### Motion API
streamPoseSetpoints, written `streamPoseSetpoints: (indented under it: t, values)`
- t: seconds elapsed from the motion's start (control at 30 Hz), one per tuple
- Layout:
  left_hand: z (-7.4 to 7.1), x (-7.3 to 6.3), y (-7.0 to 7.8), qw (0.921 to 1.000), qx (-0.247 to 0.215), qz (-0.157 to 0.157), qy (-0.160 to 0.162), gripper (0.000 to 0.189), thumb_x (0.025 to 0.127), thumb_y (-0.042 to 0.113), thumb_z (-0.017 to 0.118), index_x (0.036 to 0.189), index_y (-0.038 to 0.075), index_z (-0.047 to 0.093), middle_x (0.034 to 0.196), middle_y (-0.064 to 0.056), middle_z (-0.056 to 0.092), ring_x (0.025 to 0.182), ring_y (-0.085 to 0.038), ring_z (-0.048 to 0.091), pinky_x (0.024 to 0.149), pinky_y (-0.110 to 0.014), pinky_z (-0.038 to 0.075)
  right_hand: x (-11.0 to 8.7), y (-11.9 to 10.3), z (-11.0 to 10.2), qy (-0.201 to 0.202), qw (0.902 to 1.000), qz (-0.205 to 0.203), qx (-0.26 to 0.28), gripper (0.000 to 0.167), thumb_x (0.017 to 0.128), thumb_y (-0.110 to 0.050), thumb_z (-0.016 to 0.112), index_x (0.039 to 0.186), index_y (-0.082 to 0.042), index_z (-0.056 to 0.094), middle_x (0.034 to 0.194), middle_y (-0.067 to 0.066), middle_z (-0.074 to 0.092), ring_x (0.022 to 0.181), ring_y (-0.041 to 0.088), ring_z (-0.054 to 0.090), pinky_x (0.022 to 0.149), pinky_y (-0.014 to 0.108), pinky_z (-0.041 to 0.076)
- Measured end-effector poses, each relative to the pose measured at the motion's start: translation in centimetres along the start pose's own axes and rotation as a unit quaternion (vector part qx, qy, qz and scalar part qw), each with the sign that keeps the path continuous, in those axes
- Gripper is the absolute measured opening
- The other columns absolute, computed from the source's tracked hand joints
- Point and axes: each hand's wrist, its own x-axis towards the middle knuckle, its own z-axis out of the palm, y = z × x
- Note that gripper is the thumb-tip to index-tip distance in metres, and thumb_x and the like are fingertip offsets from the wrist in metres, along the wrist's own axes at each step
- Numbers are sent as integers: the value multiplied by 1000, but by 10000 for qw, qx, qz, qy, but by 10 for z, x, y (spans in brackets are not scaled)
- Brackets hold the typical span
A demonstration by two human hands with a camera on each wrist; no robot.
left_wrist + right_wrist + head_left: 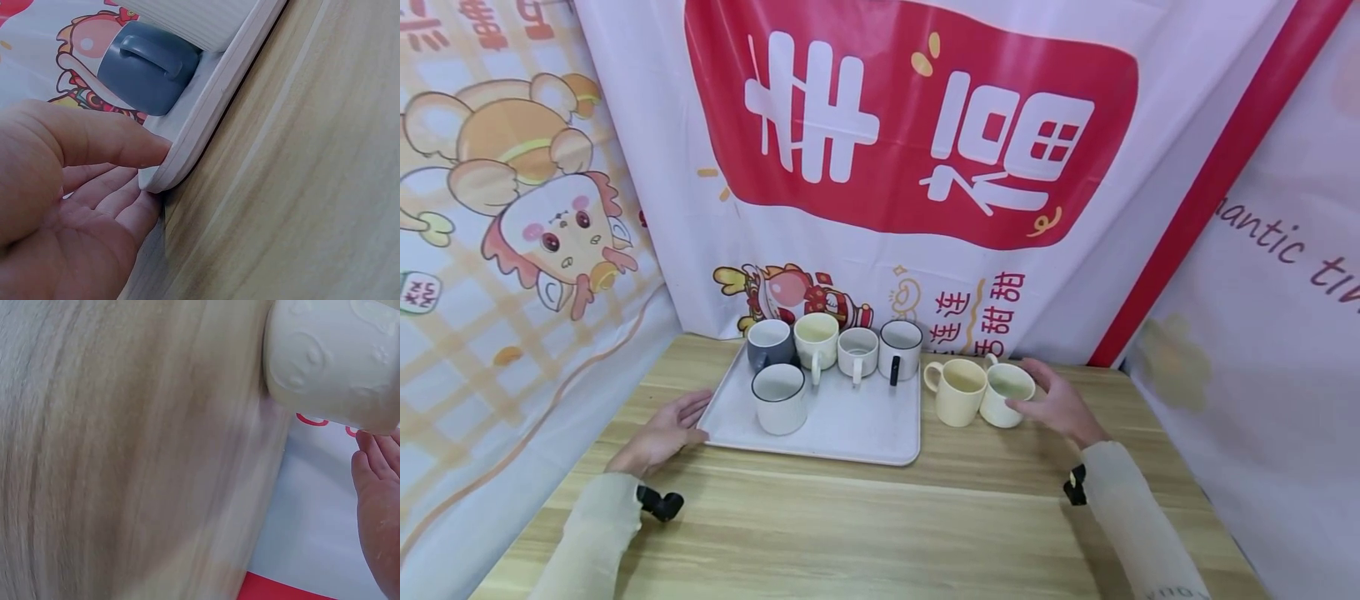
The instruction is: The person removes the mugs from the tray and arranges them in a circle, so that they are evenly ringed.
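My left hand (664,431) holds the near left corner of the white tray (857,429), thumb on the rim and fingers underneath. My right hand (1056,404) grips a cream embossed mug (325,359) from its right side, thumb in front and fingers behind. A pale yellow mug (957,404) stands just left of that mug. On the tray are a blue-grey mug (147,69), a light yellow mug (815,337), a small white cup (857,354), a white mug with a black handle (900,342) and a black-rimmed white mug (780,408).
The mugs and tray stand on a wood-grain table (880,533). A printed white and red cloth (910,125) hangs along the table's back edge. More printed cloth (512,208) closes off the left, and another sheet (1262,333) the right.
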Motion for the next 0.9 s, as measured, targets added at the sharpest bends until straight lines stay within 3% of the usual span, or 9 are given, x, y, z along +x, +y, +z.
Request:
streamPoseSetpoints:
  t: [0.23, 0.43, 0.63, 0.8, 0.9]
  values:
    - [0, 0, 2, 9999, 101, -42, -10, 88, 94, -8, 63, 165, -10, 11, 172, -35, 13, 159, -54, 16, 123, -30, 39, -3, -12, -12, -58, 9994, 41, -329, 96, 88, -37, 86, 162, -2, 35, 165, 21, 45, 154, 47, 38, 128, 67, 34]
    - [1, -1, 4, 10000, 34, -41, 2, 88, 93, -9, 63, 164, -11, 11, 171, -36, 13, 159, -55, 16, 123, -29, 40, -4, -27, -14, -98, 9984, -16, -560, 94, 88, -38, 86, 162, -5, 37, 164, 20, 46, 154, 46, 39, 128, 68, 35]
    - [3, -2, 5, 9999, -91, -46, 16, 90, 92, -11, 63, 164, -12, 10, 171, -37, 12, 159, -55, 14, 125, -33, 38, -3, -40, -11, -169, 9985, -289, -424, 89, 85, -37, 89, 157, -8, 45, 160, 19, 51, 152, 45, 43, 127, 69, 35]
    - [3, -1, 5, 9999, -63, -86, 71, 90, 91, -12, 63, 164, -12, 11, 172, -36, 12, 159, -54, 14, 121, -25, 40, -2, -53, -6, -297, 9978, -455, -383, 84, 85, -36, 89, 154, -10, 49, 159, 19, 52, 151, 44, 44, 126, 70, 35]
    - [2, 0, 5, 9999, -54, -93, 64, 90, 91, -12, 63, 164, -12, 10, 172, -36, 11, 159, -54, 13, 122, -26, 40, -2, -62, -3, -411, 9974, -530, -278, 89, 85, -35, 89, 157, -9, 46, 161, 19, 50, 152, 45, 43, 127, 68, 35]
